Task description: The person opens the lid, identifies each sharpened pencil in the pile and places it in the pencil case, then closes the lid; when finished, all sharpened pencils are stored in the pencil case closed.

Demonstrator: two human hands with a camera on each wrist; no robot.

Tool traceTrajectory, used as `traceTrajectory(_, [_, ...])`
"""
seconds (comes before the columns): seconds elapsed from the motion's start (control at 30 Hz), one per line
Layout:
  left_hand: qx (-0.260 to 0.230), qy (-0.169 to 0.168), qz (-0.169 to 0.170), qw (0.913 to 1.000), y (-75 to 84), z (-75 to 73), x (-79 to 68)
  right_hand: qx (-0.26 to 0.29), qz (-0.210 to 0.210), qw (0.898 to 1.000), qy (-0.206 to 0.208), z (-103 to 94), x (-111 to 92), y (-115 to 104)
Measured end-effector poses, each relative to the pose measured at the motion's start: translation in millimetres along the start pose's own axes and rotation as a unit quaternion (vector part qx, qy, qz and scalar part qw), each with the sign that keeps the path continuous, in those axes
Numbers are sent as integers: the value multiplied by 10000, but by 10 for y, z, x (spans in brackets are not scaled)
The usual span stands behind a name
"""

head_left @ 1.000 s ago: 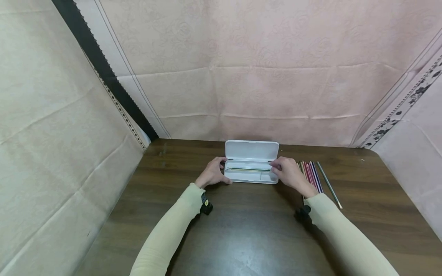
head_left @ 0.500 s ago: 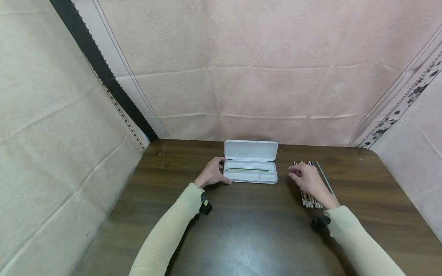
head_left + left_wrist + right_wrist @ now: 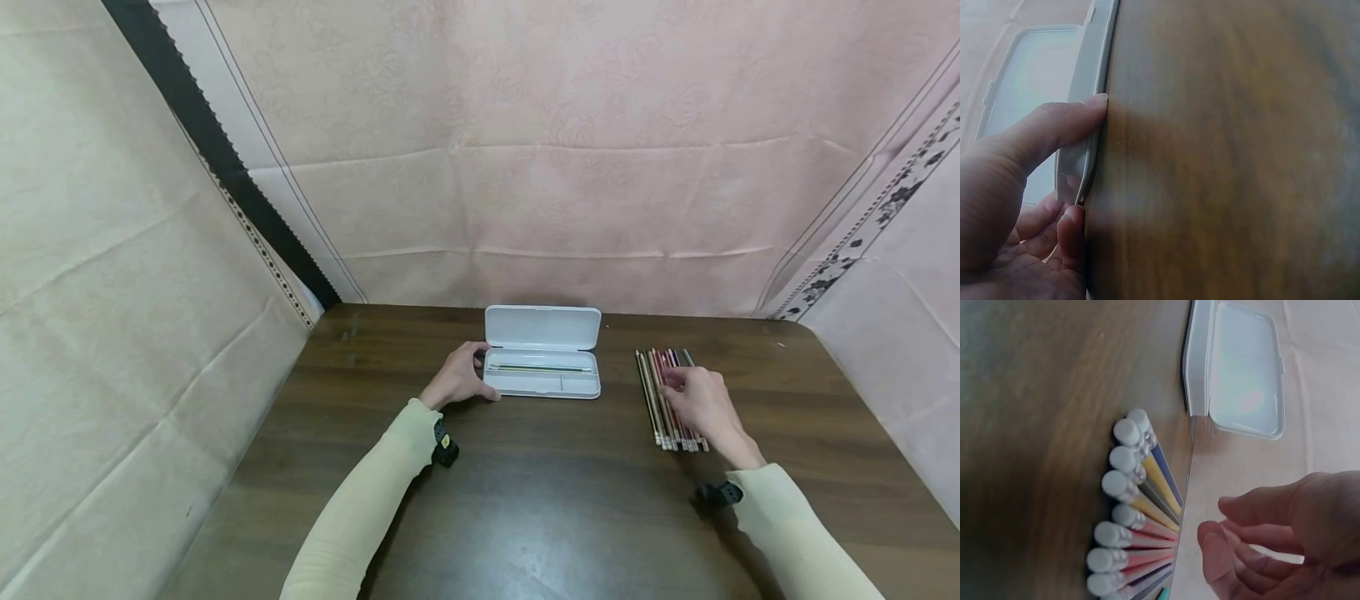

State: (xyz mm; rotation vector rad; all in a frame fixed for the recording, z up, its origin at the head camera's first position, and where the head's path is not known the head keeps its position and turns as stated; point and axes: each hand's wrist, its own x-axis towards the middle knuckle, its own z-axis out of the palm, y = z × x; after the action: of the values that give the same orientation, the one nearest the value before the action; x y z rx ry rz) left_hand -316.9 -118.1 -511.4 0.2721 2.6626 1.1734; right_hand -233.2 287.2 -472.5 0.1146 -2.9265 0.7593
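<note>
A white pencil case (image 3: 542, 383) lies on the table with its lid (image 3: 543, 327) tilted back. Inside it is a green pencil (image 3: 534, 367) lying lengthwise. My left hand (image 3: 461, 375) holds the case's left end; in the left wrist view the thumb (image 3: 1069, 125) presses the front wall and the fingers curl at the corner. To the right of the case, several coloured pencils (image 3: 654, 400) lie side by side with white eraser ends towards me. Over their right side hovers my right hand (image 3: 705, 404), fingers loosely bent with nothing between them, hiding part of the row.
The brown wooden table (image 3: 540, 500) ends at a pale cloth (image 3: 555, 208) hanging behind the case. More cloth (image 3: 150, 333) hangs along the left side. Dark wrist devices sit on both sleeves.
My right hand has moved from the case's right end, rightward to above the coloured pencils. The left hand keeps its hold on the case.
</note>
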Motion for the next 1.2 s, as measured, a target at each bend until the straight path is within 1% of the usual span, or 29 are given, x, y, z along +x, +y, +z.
traceTrajectory(0.2, [-19, 2, 3, 10000, 3, -3, -6, -98, 289, 9995, -22, -45, -61, 84])
traceTrajectory(0.4, [5, -17, -6, 10000, 1, 0, -7, -110, 641, 9977, -172, -67, -83, 135])
traceTrajectory(0.73, [11, -29, 36, 10000, 8, -13, -20, -126, 513, 9985, -170, -54, -107, 220])
traceTrajectory(1.2, [-4, -27, 5, 10000, -1, 0, -1, -31, 805, 9959, -414, -60, -92, 284])
